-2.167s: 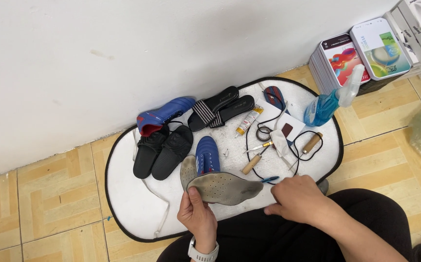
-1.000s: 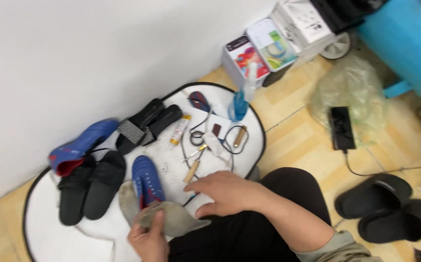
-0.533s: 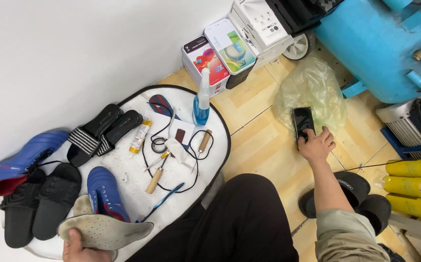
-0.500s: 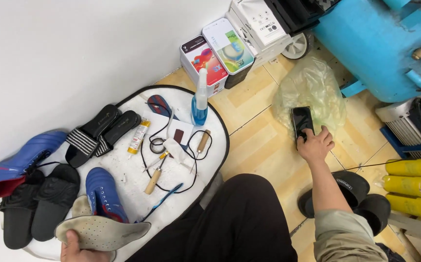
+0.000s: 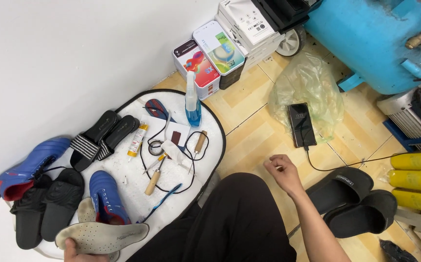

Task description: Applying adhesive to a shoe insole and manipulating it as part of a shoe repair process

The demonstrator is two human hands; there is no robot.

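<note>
My left hand [image 5: 77,252] sits at the bottom edge and grips a grey perforated insole [image 5: 101,237] by its heel end. The insole lies flat just in front of a blue sports shoe [image 5: 104,197] on the white mat [image 5: 133,174]. My right hand [image 5: 282,171] hovers over the tiled floor to the right of my black-trousered knee, fingers loosely curled and holding nothing. A black phone [image 5: 302,124] on a cable lies on the floor beyond that hand, apart from it.
On the mat: a second blue shoe [image 5: 31,165], black slides [image 5: 50,206], striped sandals [image 5: 99,138], a glue tube [image 5: 137,139], wooden-handled tools [image 5: 153,182], a black cord, a blue spray bottle [image 5: 192,103]. Boxes [image 5: 210,58], a plastic bag [image 5: 307,82], a blue tank [image 5: 380,39], black slides [image 5: 351,199], yellow cylinders [image 5: 417,182] surround.
My right hand left the insole, reached out to the phone on the floor, and has now drawn back from it. The left hand keeps the insole. The view swung right.
</note>
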